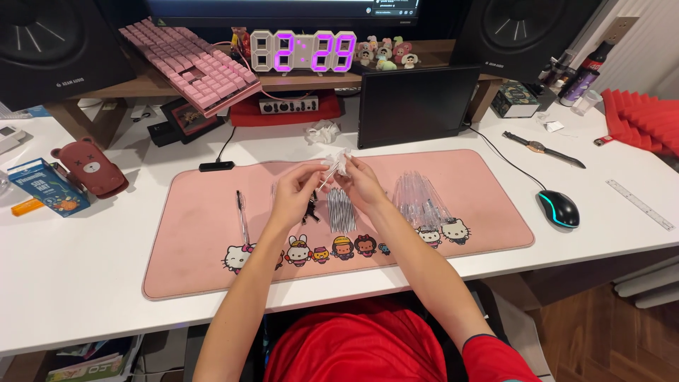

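Note:
Both my hands meet over the middle of the pink desk mat (198, 269). My left hand (297, 191) and my right hand (361, 180) together pinch a small crumpled clear wrapper (338, 163) with a thin stick-like piece poking out of it. Just below them lies a bundle of thin dark refills (341, 210). To the right lies a pile of clear pen barrels (421, 198). A single assembled pen (242, 216) lies left of my left hand.
A black tablet (417, 106) stands behind the mat, a crumpled wrapper (323, 131) beside it. A pink keyboard (191, 64) and a digital clock (304, 51) sit on the shelf. A mouse (559, 209), a ruler (640, 204) and a wristwatch (541, 148) lie at right.

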